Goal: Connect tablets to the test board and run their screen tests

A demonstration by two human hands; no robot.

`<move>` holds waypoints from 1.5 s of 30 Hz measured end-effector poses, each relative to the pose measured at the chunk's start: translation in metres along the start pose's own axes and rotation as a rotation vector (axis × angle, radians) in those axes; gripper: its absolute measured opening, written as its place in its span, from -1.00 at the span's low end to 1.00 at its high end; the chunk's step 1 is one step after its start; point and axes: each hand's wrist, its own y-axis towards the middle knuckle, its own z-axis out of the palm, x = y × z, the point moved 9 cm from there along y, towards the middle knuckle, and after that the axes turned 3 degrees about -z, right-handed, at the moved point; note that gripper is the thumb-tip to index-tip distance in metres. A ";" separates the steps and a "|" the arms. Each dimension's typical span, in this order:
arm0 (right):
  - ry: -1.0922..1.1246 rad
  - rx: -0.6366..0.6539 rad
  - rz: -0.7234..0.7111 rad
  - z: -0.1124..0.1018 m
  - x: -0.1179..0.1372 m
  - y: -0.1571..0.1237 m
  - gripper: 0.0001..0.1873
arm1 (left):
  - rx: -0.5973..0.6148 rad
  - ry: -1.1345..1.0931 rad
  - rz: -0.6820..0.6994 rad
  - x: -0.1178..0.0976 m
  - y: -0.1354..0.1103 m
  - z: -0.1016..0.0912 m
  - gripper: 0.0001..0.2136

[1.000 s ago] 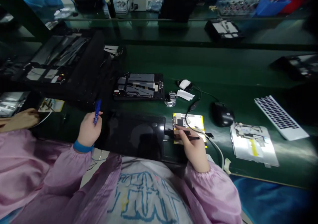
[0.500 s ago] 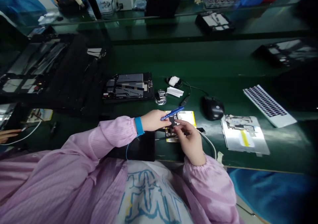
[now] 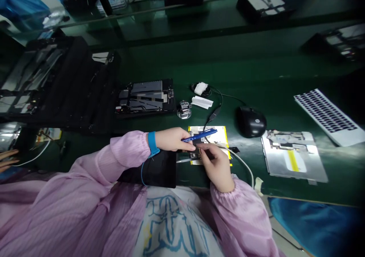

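My left hand (image 3: pixel 173 138), with a blue strap (image 3: pixel 153 143) at its wrist, is closed on a blue pen (image 3: pixel 201 135). Under both hands lies a flat battery pack edged in yellow tape (image 3: pixel 224 135), a small dark circuit board (image 3: pixel 194 156) over part of it. Close by, my right hand (image 3: pixel 216 164) pinches at the board's edge; its fingertips hide what lies between them. A white cable (image 3: pixel 245 165) runs past the right hand. Beneath my left wrist is a black flat panel (image 3: pixel 161 169).
An opened device with battery cells (image 3: pixel 145 97), a metal tally counter (image 3: pixel 184 109) and a black mouse (image 3: pixel 251 121) lie beyond my hands. To the right are a metal plate (image 3: pixel 293 165) and a keyboard sticker sheet (image 3: pixel 327 116). Stacked devices (image 3: pixel 57 78) and another person's hand (image 3: pixel 7 159) are at left.
The view has shifted a little. My right fingers have drawn closer together at the board, and the black piece previously seen between my hands is no longer visible. The pen stays in my left hand.
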 end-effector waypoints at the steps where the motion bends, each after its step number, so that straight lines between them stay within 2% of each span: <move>1: -0.015 -0.012 -0.014 -0.001 0.002 0.000 -0.85 | -0.057 0.047 0.014 -0.003 0.001 -0.006 -0.76; 4: -0.083 -0.035 -0.080 -0.003 0.009 0.000 -0.87 | -0.185 0.222 -0.004 -0.010 0.007 -0.019 -0.81; 8: -0.141 -0.011 -0.117 0.000 0.013 0.001 -0.88 | -0.185 0.433 -0.074 -0.012 0.017 -0.020 -0.86; 14: -0.166 0.004 -0.120 0.002 0.012 0.001 -0.87 | -0.213 0.686 -0.096 -0.012 0.022 -0.019 -0.78; 34: -0.324 0.022 -0.219 0.012 0.018 -0.001 -0.81 | -0.224 0.797 -0.114 -0.015 0.023 -0.007 -0.75; 45: -0.334 0.032 -0.228 0.014 0.017 -0.002 -0.78 | -0.219 0.841 -0.057 -0.017 0.021 -0.003 -0.75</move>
